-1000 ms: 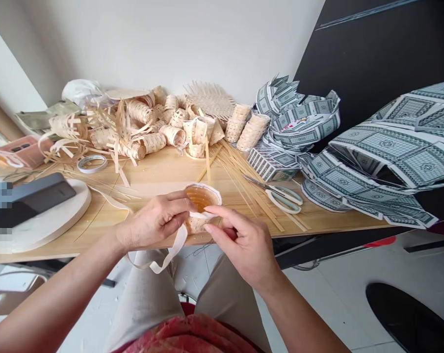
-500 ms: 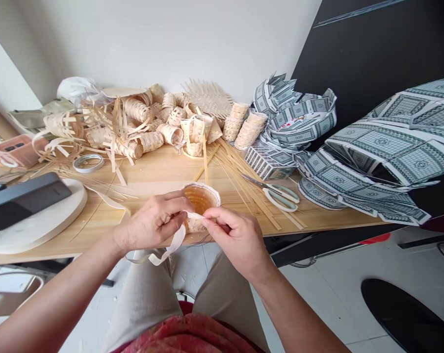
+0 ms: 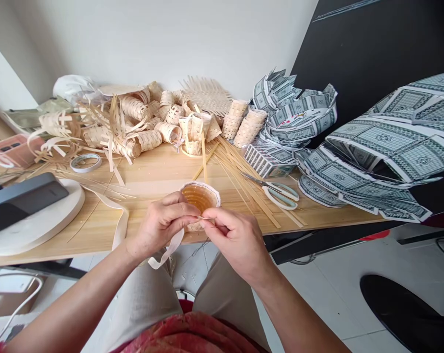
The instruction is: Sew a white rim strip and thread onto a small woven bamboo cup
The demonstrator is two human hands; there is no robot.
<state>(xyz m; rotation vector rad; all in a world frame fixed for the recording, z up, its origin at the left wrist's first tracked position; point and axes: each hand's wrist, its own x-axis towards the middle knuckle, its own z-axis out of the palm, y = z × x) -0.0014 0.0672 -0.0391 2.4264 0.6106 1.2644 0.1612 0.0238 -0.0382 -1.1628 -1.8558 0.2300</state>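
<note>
A white fabric ribbon (image 3: 169, 251) dangles in a curl below my left hand (image 3: 166, 218), which pinches it between thumb and fingers. Opposite, my right hand (image 3: 231, 233) pinches the ribbon's other part, the fingertips of both hands nearly meeting. Just behind the fingers stands a small woven basket (image 3: 203, 192) with a white-bound rim and an amber-toned inside; its front is mostly hidden by my hands. More ribbon runs across the table on the left toward a large white roll (image 3: 60, 218). A thin dark thread hangs below the basket at the table's edge.
Scissors (image 3: 276, 192) lie on the right over flat bamboo strips (image 3: 258, 201). Woven pieces (image 3: 148, 139) pile up along the wall. A tape roll (image 3: 85, 163) and a dark phone-like device (image 3: 26, 201) are on the left. Folded-card structures (image 3: 387, 147) fill the right side.
My left hand has slid slightly right, closer to the right fingertips. The ribbon stretch between the hands has turned narrower, and its loose loop below has shifted.
</note>
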